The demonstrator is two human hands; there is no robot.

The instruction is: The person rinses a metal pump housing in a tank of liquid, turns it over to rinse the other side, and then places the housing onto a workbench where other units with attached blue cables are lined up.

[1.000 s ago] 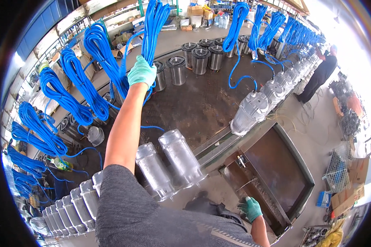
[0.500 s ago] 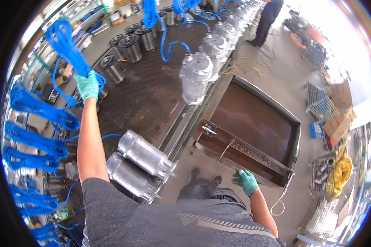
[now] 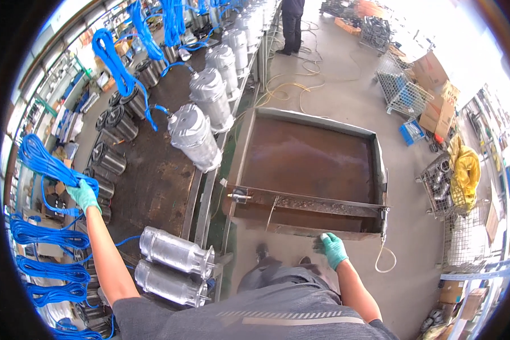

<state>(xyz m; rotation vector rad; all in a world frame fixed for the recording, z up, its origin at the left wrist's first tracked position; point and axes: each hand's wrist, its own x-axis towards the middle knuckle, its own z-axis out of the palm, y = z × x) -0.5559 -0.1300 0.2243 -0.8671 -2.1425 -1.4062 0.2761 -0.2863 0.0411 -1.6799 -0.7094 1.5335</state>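
At the left, my left hand [image 3: 84, 195], in a green glove, is closed around the lower end of a looped bundle of blue cable [image 3: 45, 161]. A loose length of the cable curves below the hand. My right hand [image 3: 333, 249], also gloved in green, is beside the near edge of a rectangular metal tank [image 3: 374, 175] of brown liquid. Its fingers are partly spread with nothing visible in them; whether they touch the rim I cannot tell. Two silver metal cylinders [image 3: 175, 245] lie on their sides on the bench between my arms, with blue cable running toward them.
More blue cable bundles [image 3: 51, 233] hang along the left. Upright silver housings [image 3: 194, 136] line the bench [image 3: 164, 187] edge, with dark-topped cylinders [image 3: 109, 157] behind. A person [image 3: 292, 25] stands ahead near hoses. Wire baskets [image 3: 402, 90], cartons and yellow sheeting [image 3: 464, 175] are at right.
The view has swung, so the bench and tank sit further left. My left hand keeps its grip on the cable bundle, now lower and further left. My right hand stays near the tank's edge.
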